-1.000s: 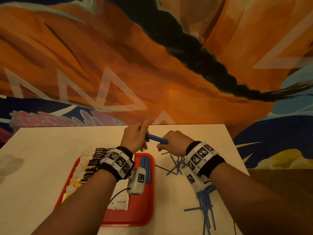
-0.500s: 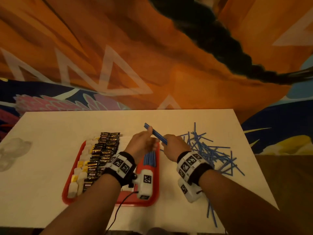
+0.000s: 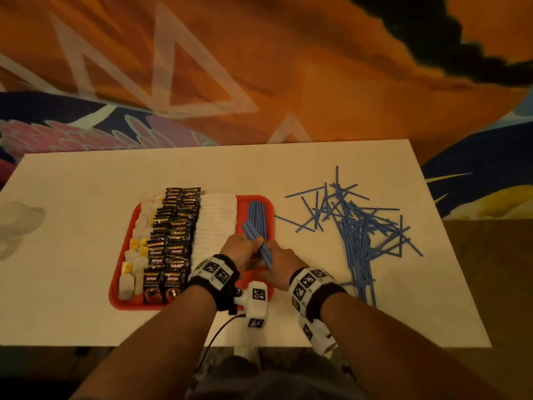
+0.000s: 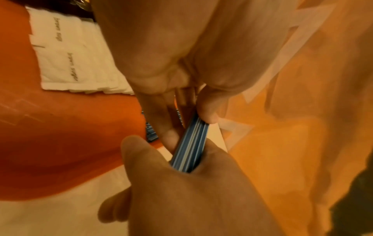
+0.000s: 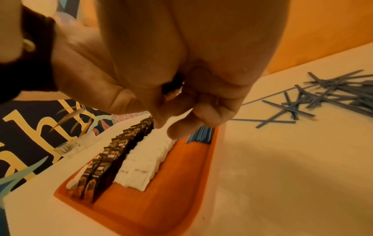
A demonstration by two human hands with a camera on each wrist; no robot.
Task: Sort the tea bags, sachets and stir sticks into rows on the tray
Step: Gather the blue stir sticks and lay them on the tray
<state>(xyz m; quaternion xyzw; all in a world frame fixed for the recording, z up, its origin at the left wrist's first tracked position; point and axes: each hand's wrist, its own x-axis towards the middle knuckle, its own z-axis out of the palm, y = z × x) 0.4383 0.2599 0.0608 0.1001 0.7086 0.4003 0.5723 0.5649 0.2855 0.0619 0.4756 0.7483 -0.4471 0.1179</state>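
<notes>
Starting furthest out to the left of my left hand [image 3: 241, 249], I see the red tray [image 3: 122, 272] on the white table [image 3: 86, 197]. Its leftmost row is the white and yellow tea bags [image 3: 135, 255], then two columns of dark sachets [image 3: 173, 238], then a row of white sugar sachets [image 3: 215, 223] that runs right up to my left knuckles. The near ones read "brown sugar" in the left wrist view.

Just beyond both hands, along the tray's right side, lies the row of blue stir sticks [image 3: 257, 216] already laid parallel.

My left hand hovers over the tray's right part with its fingers curled, pinching a flat bundle of blue sticks [image 3: 261, 245] between thumb and fingertips. The bundle slants from upper left, past my left fingers, down to lower right into my right hand [image 3: 279, 262]. The right hand is closed around the bundle's near end; in the left wrist view its thumb [image 4: 139, 153] and palm wrap the sticks [image 4: 190, 146] from below. Both hands touch the same bundle, side by side over the tray's right edge. I cannot tell whether the bundle's far end touches the row beneath it.

Well off to the right of my right hand, a loose heap of blue sticks [image 3: 357, 226] sprawls crisscrossed on the bare table, with a straighter sheaf trailing towards my right wrist.
</notes>
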